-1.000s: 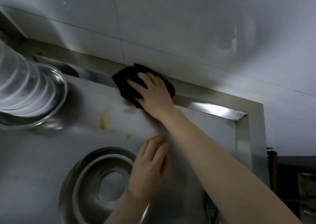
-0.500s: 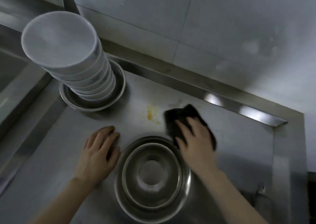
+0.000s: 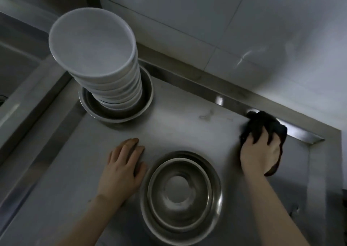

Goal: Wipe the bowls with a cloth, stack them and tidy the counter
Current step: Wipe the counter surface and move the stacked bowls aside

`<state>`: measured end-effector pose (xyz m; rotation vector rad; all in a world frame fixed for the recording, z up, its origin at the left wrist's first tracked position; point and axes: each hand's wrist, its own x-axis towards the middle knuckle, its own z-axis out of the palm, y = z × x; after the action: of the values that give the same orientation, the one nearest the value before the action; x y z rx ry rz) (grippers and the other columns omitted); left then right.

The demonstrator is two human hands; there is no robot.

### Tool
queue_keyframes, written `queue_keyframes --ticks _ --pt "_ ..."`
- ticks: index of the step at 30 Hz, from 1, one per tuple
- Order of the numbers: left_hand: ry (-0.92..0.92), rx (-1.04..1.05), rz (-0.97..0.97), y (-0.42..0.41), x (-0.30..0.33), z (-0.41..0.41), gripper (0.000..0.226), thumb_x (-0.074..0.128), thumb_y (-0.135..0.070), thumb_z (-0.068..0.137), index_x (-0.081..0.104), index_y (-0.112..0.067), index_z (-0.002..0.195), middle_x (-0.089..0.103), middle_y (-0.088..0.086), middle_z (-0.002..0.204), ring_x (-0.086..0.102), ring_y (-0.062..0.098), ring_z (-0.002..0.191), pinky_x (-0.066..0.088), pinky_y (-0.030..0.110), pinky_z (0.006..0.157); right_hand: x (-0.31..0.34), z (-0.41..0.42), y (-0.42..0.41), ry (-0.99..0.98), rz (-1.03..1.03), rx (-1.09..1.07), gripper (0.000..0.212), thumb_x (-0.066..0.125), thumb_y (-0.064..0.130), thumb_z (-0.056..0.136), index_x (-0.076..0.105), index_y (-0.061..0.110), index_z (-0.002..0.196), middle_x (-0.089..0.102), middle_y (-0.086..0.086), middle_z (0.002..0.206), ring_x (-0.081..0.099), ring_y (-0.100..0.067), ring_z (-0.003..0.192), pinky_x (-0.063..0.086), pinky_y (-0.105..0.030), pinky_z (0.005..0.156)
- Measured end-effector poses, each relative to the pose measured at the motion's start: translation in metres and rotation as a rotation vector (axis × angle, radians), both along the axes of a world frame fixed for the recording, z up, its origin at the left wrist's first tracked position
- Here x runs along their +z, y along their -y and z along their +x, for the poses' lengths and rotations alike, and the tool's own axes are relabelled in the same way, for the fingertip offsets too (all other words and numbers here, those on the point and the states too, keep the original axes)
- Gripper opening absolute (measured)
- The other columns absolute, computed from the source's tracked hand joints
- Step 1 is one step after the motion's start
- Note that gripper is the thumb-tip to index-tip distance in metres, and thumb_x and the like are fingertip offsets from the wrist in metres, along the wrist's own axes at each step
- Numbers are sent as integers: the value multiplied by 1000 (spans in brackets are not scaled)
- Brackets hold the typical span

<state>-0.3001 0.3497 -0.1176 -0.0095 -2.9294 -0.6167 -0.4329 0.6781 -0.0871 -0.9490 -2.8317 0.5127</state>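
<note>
Tall white bowl stack (image 3: 105,72) done, steel bowls (image 3: 181,195) nested; right hand (image 3: 260,152) grips black cloth (image 3: 262,125), wiping steel counter (image 3: 187,131); left hand (image 3: 124,170) flat, empty.

You are standing in a kitchen: steel counter (image 3: 187,121), tiled wall (image 3: 244,29), stacked white bowls (image 3: 105,61), metal basins (image 3: 181,195).

Black cloth (image 3: 262,127), white bowls (image 3: 97,44), plain silver-grey steel bowls (image 3: 180,189) and counter (image 3: 178,129), all unpatterned
</note>
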Motion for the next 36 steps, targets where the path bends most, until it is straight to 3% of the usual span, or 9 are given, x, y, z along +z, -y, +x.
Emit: queue_keyframes --ticks 2,4,8,10,13,19,23,28,36 --pt "14 -2 -12 0 0 2 45 50 -38 92 67 -8 121 54 14 137 52 37 122 45 52 97 -2 -9 43 -37 40 96 46 49 31 96 53 15 138 40 -20 149 38 -43 134 27 -51 113" --pt "13 4 -8 1 0 1 45 50 -38 92 67 -9 121 55 14 137 52 37 123 46 52 97 -8 -18 104 -100 128 465 49 47 35 89 59 14 132 52 -21 138 48 -43 126 38 -53 106" --pt "-1 -8 -39 1 3 1 43 51 -36 91 71 -7 117 59 16 132 54 37 119 48 52 93 -7 -45 185 -92 164 1140 50 55 30 91 50 21 141 39 -10 153 28 -33 144 23 -52 117" --pt "-7 16 -24 -2 8 -4 41 52 -35 89 72 -8 112 62 15 126 56 37 113 50 51 90 -5 -70 167 -83 236 1098 59 59 23 89 43 24 146 32 -8 157 22 -32 147 18 -50 118" --pt "-30 11 18 -13 12 -30 37 54 -28 86 71 -8 111 62 14 123 57 36 109 48 47 91 -3 -84 90 -103 301 812 66 59 17 83 42 23 147 38 -15 152 33 -39 139 29 -51 114" --pt "-24 -132 -5 -39 6 -98 46 51 -31 90 61 -15 132 52 10 145 40 28 137 36 48 112 5 -69 13 -122 318 582 54 51 23 86 53 15 140 48 -24 139 48 -46 122 39 -53 104" --pt "-35 -129 -48 -42 1 -103 44 60 -27 88 64 -13 129 54 13 143 45 31 136 42 53 108 6 -104 117 -121 300 818 63 56 23 81 46 24 144 44 -16 146 43 -45 128 33 -55 105" --pt "-51 -152 -73 -37 -3 -103 45 53 -34 92 64 -13 131 54 12 143 45 32 135 40 51 108 26 -157 224 29 239 1196 56 41 29 100 23 33 153 16 -3 161 19 -34 143 15 -49 116" --pt "-73 -132 -62 -42 0 -104 45 54 -33 90 66 -11 127 55 13 141 47 32 131 40 50 105 8 -82 -7 -76 350 810 58 44 30 85 48 24 143 46 -18 142 49 -46 120 41 -55 100"
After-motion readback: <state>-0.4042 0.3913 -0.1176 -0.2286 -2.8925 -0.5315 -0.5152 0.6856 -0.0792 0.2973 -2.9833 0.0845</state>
